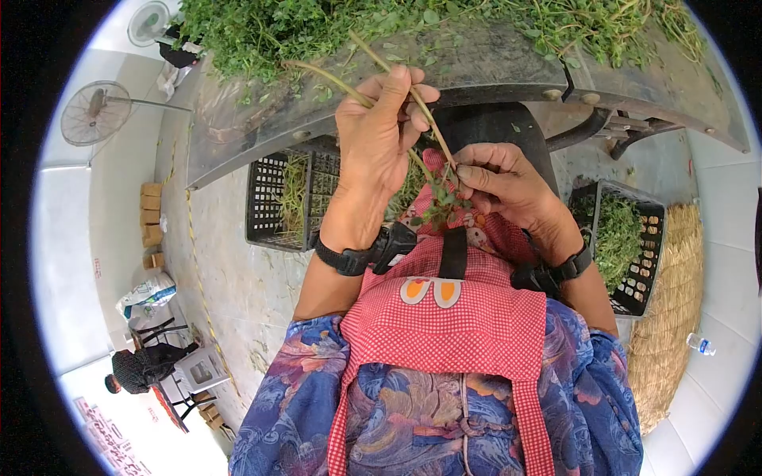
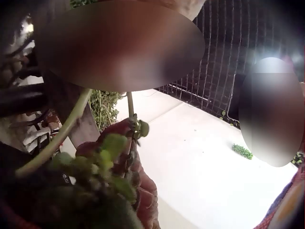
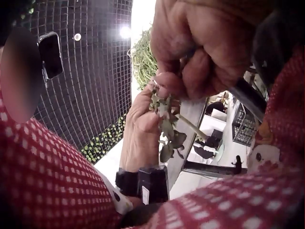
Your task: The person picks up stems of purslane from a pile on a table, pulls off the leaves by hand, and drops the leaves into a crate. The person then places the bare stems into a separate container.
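In the head view my left hand (image 1: 377, 131) holds two long leafy plant stems (image 1: 430, 119) between its thumb and fingers. Their bare ends stick out above it, towards the table. Thumb and fingers of my right hand (image 1: 508, 178) pinch the lower part of one stem, close to its leaves (image 1: 444, 208), which hang in front of the apron. From the right wrist, the leafy shoot (image 3: 169, 136) dangles under the right fingertips, before the left wrist. The left wrist view shows a thick stem (image 2: 57, 138) and blurred leaves (image 2: 107, 167) near the right fingers.
A dark table (image 1: 492, 59) with heaped greens (image 1: 262, 36) stands in front. Below are a black crate (image 1: 258, 198) of stems at left and another crate (image 1: 655, 262) of greens at right, beside a straw mat (image 1: 667, 349). A person (image 1: 143, 366) sits farther off, lower left.
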A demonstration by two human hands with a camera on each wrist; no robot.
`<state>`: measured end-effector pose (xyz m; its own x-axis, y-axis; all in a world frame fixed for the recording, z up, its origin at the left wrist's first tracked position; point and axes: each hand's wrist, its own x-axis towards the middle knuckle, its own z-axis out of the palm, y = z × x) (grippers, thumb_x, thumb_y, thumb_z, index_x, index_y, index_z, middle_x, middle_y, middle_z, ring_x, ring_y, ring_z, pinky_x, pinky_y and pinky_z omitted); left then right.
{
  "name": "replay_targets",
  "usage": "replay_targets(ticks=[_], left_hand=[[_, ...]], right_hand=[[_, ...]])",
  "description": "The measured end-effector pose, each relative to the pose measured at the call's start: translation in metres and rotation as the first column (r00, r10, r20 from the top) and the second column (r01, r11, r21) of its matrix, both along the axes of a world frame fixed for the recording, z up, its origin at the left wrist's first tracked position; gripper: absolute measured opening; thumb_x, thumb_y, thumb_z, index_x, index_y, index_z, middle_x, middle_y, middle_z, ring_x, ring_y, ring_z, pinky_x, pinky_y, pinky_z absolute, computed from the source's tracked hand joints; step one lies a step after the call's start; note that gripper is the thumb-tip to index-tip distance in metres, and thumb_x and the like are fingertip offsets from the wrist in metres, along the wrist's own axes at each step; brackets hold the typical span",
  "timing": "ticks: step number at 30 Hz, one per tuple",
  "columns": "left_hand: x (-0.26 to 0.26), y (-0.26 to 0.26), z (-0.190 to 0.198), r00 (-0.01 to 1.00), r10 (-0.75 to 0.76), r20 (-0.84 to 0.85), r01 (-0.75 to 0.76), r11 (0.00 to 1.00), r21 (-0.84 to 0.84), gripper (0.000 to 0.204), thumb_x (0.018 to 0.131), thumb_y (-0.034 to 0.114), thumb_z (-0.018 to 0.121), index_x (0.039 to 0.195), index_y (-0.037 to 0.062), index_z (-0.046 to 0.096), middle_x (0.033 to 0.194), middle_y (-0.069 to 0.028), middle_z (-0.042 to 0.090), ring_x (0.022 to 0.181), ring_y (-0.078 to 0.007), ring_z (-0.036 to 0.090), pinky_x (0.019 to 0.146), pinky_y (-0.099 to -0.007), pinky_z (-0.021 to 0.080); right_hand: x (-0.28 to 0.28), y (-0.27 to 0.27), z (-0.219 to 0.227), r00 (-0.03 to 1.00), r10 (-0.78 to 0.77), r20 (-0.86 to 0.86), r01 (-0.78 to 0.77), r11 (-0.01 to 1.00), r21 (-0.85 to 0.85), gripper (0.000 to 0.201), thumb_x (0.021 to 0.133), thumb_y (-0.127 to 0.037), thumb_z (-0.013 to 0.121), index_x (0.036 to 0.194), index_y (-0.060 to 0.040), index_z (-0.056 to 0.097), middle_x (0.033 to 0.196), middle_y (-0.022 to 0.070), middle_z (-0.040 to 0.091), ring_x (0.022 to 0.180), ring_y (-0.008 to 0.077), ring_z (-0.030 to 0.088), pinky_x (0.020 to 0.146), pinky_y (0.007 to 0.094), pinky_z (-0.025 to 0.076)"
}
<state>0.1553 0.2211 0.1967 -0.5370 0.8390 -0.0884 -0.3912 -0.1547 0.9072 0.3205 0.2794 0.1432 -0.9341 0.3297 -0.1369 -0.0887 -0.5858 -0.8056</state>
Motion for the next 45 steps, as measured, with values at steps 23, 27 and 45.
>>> replay_targets(ticks=[23, 27, 45], left_hand=[[0.018, -0.011, 0.001, 0.966, -0.22, -0.138, 0.221, 0.975, -0.007, 0.026, 0.094, 0.021, 0.049, 0.098, -0.0036, 0.058, 0.079, -0.0109, 0.066, 0.051, -0.0058, 0.051, 0.042, -0.0179, 0.039], [0.018, -0.01, -0.001, 0.963, -0.225, -0.151, 0.227, 0.974, -0.004, 0.025, 0.094, 0.02, 0.048, 0.099, -0.0031, 0.058, 0.079, -0.0089, 0.066, 0.051, -0.0034, 0.046, 0.043, -0.0172, 0.036], [0.023, -0.012, 0.006, 0.94, -0.192, -0.28, 0.217, 0.974, 0.062, 0.025, 0.094, 0.018, 0.047, 0.103, -0.0032, 0.056, 0.078, -0.0078, 0.065, 0.059, -0.0048, 0.053, 0.048, -0.0154, 0.038]], right_hand=[[0.003, 0.002, 0.011, 0.992, 0.063, -0.106, -0.083, 0.978, -0.194, 0.031, 0.089, -0.025, 0.055, 0.108, -0.0001, 0.058, 0.081, 0.0087, 0.065, 0.059, 0.0051, 0.057, 0.041, 0.0141, 0.037], [0.003, 0.001, 0.003, 0.992, 0.024, -0.121, -0.043, 0.986, -0.163, 0.026, 0.088, -0.024, 0.056, 0.1, -0.0014, 0.06, 0.075, 0.0055, 0.064, 0.057, 0.0046, 0.055, 0.043, 0.0147, 0.037], [0.003, -0.001, -0.006, 0.991, -0.086, -0.103, 0.061, 0.973, -0.222, 0.027, 0.09, -0.028, 0.055, 0.093, -0.0013, 0.058, 0.079, 0.008, 0.064, 0.06, 0.0088, 0.057, 0.047, 0.0176, 0.041]])
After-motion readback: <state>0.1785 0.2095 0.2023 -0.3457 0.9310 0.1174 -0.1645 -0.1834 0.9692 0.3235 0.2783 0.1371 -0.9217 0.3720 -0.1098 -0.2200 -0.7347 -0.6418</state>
